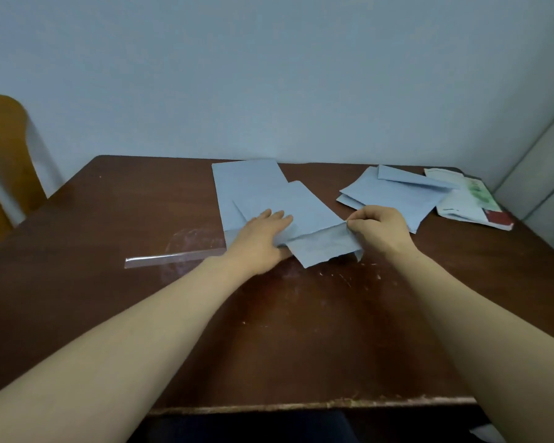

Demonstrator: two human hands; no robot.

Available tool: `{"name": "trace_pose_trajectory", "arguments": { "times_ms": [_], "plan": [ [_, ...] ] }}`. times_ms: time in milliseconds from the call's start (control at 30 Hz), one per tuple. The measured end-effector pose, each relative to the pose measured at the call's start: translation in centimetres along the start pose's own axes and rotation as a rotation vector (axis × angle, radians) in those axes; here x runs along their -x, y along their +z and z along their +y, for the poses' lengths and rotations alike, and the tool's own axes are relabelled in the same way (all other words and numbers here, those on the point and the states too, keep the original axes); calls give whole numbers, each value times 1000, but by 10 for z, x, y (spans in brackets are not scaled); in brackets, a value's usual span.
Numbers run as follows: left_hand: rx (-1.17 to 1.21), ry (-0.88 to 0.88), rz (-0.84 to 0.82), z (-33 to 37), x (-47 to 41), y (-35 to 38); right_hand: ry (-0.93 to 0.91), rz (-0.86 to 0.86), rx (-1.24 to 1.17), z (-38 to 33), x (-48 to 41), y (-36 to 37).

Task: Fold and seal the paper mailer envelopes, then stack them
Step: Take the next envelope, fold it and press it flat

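Note:
A light blue paper mailer envelope (304, 207) lies at the middle of the dark wooden table (301, 330), on top of a pile of flat blue mailers (243, 179). My left hand (263, 236) presses flat on its left part with straight fingers. My right hand (376, 230) pinches the envelope's near flap (322, 246), which is folded up toward me. A loose stack of blue envelopes (397, 195) lies to the right, behind my right hand.
A clear plastic strip (173, 259) lies on the table left of my left hand. White and green papers with a red corner (470, 201) sit at the far right. A wooden chair back (4, 161) stands at the left. The wall is close behind.

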State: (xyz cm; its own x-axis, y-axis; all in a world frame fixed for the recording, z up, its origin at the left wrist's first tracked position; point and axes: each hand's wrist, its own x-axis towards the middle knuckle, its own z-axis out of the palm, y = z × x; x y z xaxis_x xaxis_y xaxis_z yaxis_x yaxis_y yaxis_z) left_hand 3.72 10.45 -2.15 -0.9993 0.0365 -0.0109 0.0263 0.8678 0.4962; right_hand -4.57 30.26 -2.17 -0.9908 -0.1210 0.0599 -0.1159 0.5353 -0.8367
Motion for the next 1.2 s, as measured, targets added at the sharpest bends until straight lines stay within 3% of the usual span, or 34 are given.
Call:
{"name": "trace_pose_trajectory", "arguments": {
  "times_ms": [133,267,433,667,900,1033,1200],
  "plan": [
    [-19,83,87,18,3,13,93,-39,-45,17,8,-27],
    [142,47,62,32,2,23,316,-63,-339,30,15,-48],
    [260,-72,104,35,0,27,311,-69,-634,46,26,-65],
    [440,-155,45,33,5,19,105,-239,-473,64,28,-54],
    [684,-168,144,22,13,9,51,-126,-375,43,25,-36],
    [638,-171,106,20,19,11,-10,-31,-315,35,20,-29],
    [484,-229,237,15,10,17,-28,-1,-236,29,18,-24]
  ]
}}
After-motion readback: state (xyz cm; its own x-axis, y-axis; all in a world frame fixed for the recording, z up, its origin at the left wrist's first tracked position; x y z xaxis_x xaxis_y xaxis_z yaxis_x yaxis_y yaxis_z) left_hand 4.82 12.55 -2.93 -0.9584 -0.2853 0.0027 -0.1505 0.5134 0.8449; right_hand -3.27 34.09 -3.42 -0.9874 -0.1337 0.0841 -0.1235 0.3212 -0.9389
